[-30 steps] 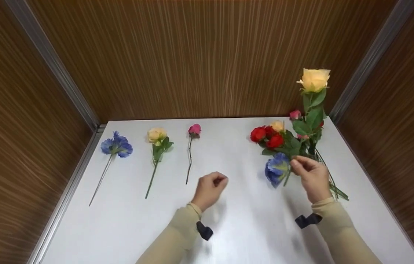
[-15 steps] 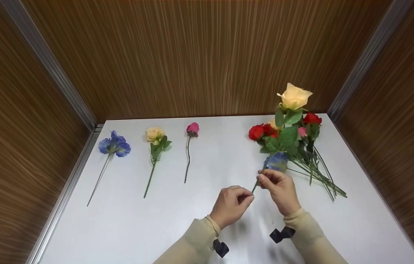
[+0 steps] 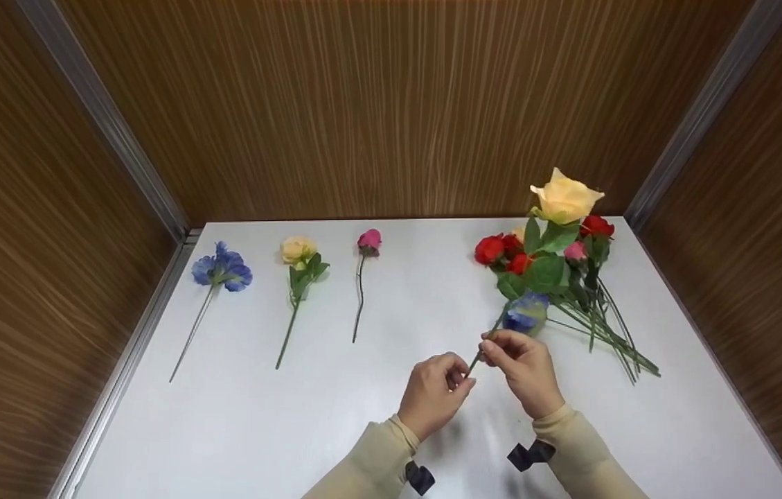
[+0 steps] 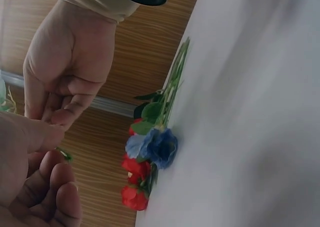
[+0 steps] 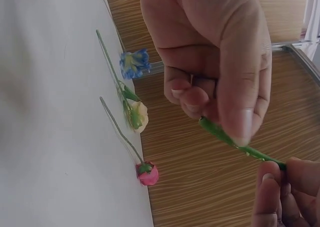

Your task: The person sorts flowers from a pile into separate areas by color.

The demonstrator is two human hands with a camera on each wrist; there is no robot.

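Observation:
A yellow rose (image 3: 566, 197) with green leaves is held up off the table, its bloom leaning away to the far right. My right hand (image 3: 522, 371) pinches its stem between thumb and fingers. Lower down, my left hand (image 3: 434, 396) pinches the same stem near its end. The green stem (image 5: 255, 153) shows between both hands in the right wrist view. Behind the held rose lies a pile of flowers: red roses (image 3: 490, 249), a pink rose (image 3: 575, 251) and a blue flower (image 3: 526, 312) close to my right fingers. The rose's leaves cover part of this pile.
On the white table (image 3: 224, 430), a blue flower (image 3: 222, 269), a yellow rose (image 3: 298, 251) and a pink rose (image 3: 369, 241) lie apart in a row at the left. Loose stems (image 3: 626, 350) stick out toward the front right. Wood-grain panels (image 3: 391, 104) enclose the back and sides.
My right hand has come left and nearer with the yellow rose, lowering its bloom. My left hand has moved right and now pinches the stem's lower end.

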